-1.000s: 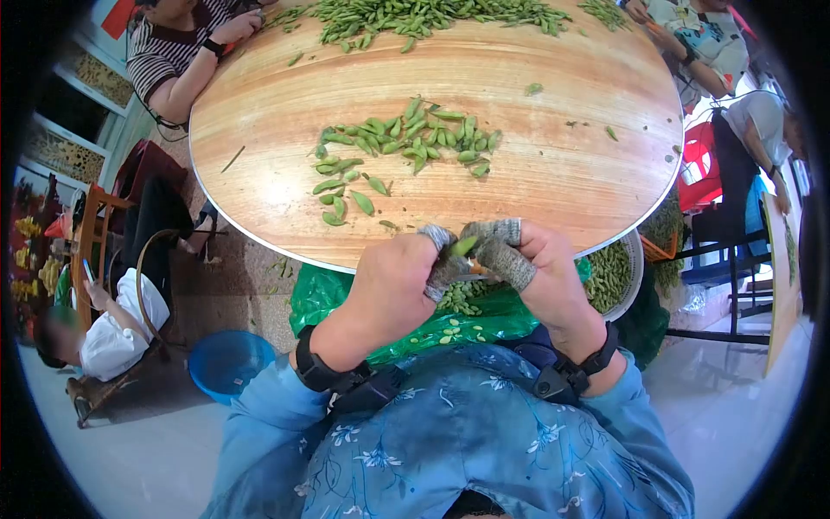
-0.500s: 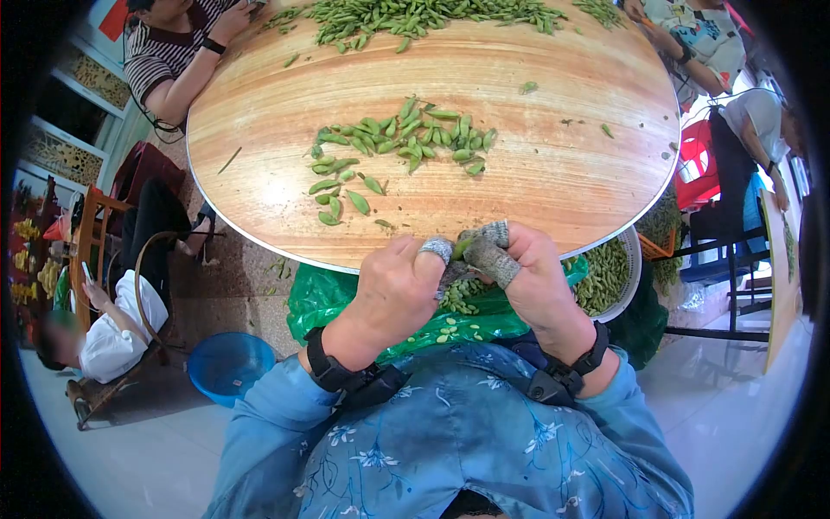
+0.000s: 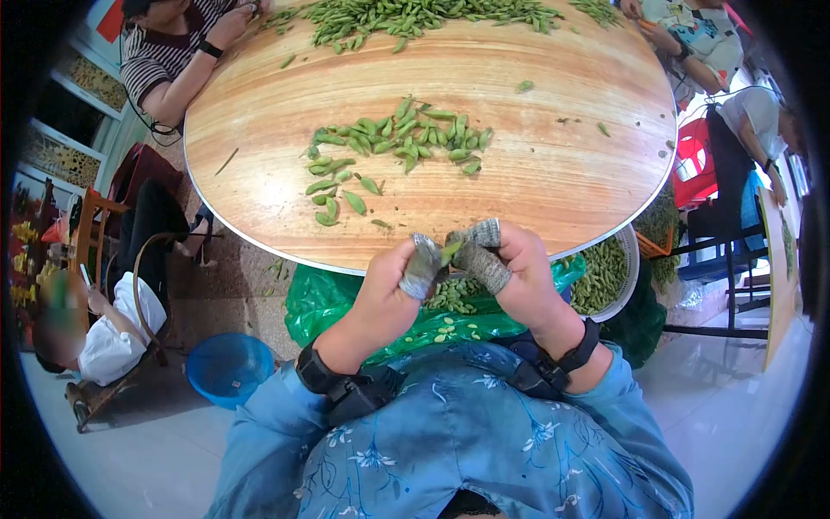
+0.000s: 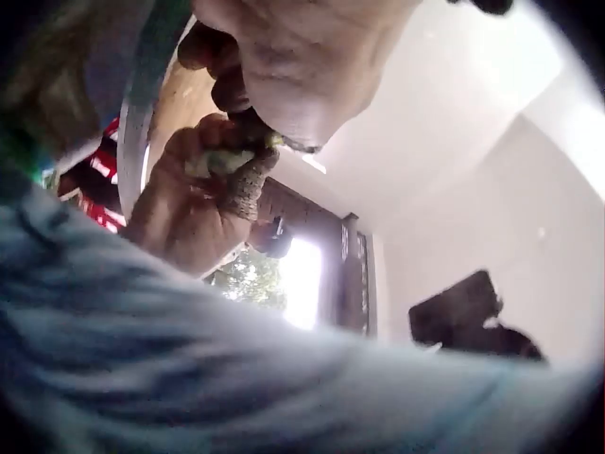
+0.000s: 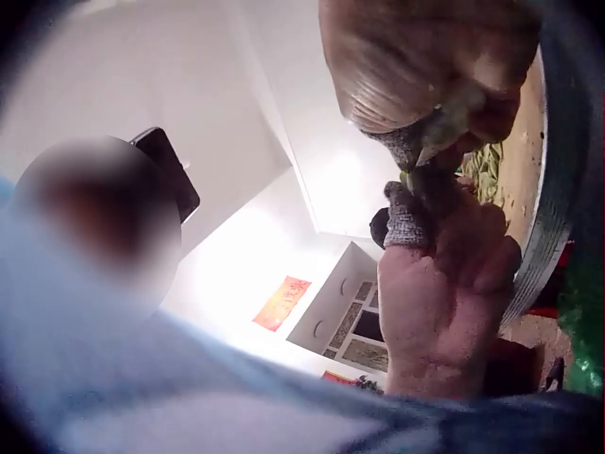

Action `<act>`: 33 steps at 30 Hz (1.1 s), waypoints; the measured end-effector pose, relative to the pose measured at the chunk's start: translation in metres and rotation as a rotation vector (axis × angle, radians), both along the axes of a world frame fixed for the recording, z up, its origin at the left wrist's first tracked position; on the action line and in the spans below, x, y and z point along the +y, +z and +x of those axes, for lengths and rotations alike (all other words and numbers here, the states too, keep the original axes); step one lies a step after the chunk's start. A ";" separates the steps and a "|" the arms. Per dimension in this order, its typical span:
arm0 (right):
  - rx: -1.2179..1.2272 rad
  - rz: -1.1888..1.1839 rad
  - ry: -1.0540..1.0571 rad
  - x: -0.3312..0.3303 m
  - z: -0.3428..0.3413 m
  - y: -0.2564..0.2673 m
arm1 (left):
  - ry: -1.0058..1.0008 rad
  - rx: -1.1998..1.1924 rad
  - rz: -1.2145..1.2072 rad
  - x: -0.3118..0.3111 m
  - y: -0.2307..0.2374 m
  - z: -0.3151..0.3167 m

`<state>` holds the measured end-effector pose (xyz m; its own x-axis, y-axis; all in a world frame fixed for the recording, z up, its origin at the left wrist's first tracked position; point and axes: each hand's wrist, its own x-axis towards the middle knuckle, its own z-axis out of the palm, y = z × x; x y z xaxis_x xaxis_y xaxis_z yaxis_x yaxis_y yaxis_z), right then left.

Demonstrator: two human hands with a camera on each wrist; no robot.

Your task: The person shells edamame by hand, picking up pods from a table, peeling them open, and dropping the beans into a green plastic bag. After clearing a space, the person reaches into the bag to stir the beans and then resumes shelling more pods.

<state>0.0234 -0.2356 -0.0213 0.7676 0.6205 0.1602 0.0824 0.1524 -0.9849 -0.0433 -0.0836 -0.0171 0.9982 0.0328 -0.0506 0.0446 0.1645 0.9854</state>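
Observation:
Just off the table's near edge, both hands meet around a green pod (image 3: 450, 251). My right hand (image 3: 526, 277), with grey fabric covers on thumb and finger, pinches it. My left hand (image 3: 389, 285), its thumb covered in grey fabric, touches the pod's left end with curled fingers. In the right wrist view a bit of green (image 5: 406, 177) shows between the covered tips. A small pile of loose pods (image 3: 406, 134) lies on the wooden table (image 3: 285, 104) beyond the hands.
Green plastic (image 3: 320, 303) with pods and pale beans lies below the hands. A white basket of pods (image 3: 605, 277) stands at right, a blue basin (image 3: 230, 370) at lower left. A large pod heap (image 3: 424, 17) lies across the table; other people sit around.
Both hands have shifted slightly left, still meeting at a pod. The left hand has turned so that its covered thumb shows more. The table pods look unchanged.

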 end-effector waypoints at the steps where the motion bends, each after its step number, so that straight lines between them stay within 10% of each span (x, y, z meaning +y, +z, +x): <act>1: 0.119 0.036 0.029 0.000 0.001 0.001 | 0.003 -0.239 0.516 0.000 0.006 0.001; 4: 0.216 0.046 0.042 0.000 0.001 0.003 | 0.050 -0.433 0.957 0.002 -0.002 0.000; 10: -0.186 -0.059 0.005 -0.005 0.000 0.006 | -0.105 0.120 -0.040 0.008 0.006 -0.005; 22: -0.512 -0.473 0.088 -0.029 -0.010 0.031 | -0.242 0.006 0.410 -0.010 0.000 -0.006; 26: -0.482 -0.823 0.131 -0.092 0.009 0.045 | -0.494 -0.195 0.921 0.009 0.021 -0.001; 33: -0.201 -0.771 -0.334 -0.138 0.015 0.031 | 0.350 -0.391 1.316 0.115 0.016 0.069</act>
<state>0.0380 -0.3738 0.0098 0.9314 0.3588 -0.0608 0.1874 -0.6160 -0.7651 0.0252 0.0310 -0.0011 0.8711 0.0833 0.4840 -0.1142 -0.9242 0.3645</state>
